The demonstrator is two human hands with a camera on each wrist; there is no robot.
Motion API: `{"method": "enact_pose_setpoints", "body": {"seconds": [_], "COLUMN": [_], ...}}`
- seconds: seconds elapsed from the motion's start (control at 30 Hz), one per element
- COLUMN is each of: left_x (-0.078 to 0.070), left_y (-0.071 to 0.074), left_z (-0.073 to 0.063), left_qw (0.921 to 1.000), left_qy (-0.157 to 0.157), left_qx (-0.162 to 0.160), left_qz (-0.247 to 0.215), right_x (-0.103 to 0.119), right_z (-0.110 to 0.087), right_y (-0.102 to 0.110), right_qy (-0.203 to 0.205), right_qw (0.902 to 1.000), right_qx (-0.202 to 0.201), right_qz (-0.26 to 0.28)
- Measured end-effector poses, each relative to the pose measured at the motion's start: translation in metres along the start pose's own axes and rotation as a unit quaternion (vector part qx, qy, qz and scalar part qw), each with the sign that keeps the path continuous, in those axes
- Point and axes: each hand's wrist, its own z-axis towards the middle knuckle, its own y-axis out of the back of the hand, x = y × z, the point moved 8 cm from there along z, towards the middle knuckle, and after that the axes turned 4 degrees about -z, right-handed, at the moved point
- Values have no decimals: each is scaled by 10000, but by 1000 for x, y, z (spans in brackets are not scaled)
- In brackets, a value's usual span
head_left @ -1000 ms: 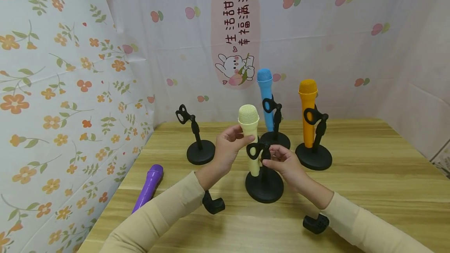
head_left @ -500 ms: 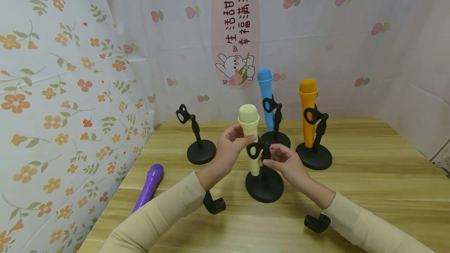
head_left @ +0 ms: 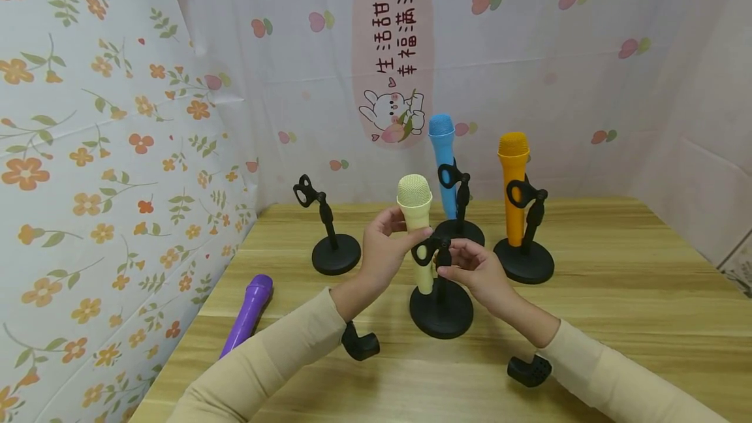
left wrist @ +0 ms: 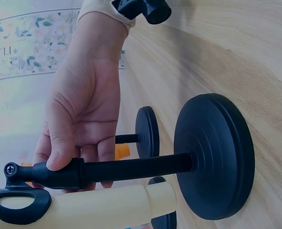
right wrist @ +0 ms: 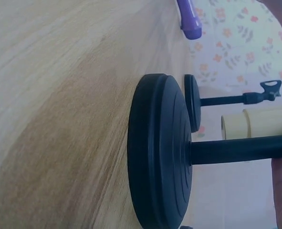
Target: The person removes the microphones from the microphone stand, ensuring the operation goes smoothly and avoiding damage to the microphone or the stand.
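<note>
In the head view my left hand (head_left: 388,250) grips the pale yellow microphone (head_left: 414,198) below its mesh head, thumb in front. The microphone stands nearly upright in the ring clip of a black desk stand (head_left: 442,312). My right hand (head_left: 478,273) pinches that stand's post just below the clip. The left wrist view shows the right hand (left wrist: 83,114) with its thumb over the post, and the microphone's tail (left wrist: 160,198) alongside. In the right wrist view the stand's round base (right wrist: 160,152) sits on the table, and the microphone's lower end hangs clear of it.
Behind, a blue microphone (head_left: 442,139) and an orange microphone (head_left: 514,181) stand in black stands. Another black stand (head_left: 333,253), its clip bare, is at the back left. A purple microphone (head_left: 249,312) lies on the wooden table (head_left: 634,279) at left. Patterned cloth (head_left: 294,83) hangs behind.
Almost nothing differs. My left thumb has shifted slightly to the right toward the clip; the microphone and stand stay in place.
</note>
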Motion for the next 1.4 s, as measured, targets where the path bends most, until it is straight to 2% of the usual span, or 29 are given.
{"method": "enact_pose_setpoints", "body": {"seconds": [0.6, 0.9, 1.4], "left_x": [9, 5, 1], "left_y": [1, 3, 5], "left_z": [0, 0, 4], "left_qw": [9989, 9986, 9985], "left_qy": [-68, -238, -74], "left_qx": [-226, -213, -216], "left_qz": [-395, -424, -497], "right_x": [-9, -9, -7], "right_z": [-1, 1, 5], "right_y": [3, 1, 0], "right_qy": [-375, -186, -27], "right_qw": [9986, 9992, 9993], "right_qx": [-8, 179, 236], "right_qz": [363, 306, 304]}}
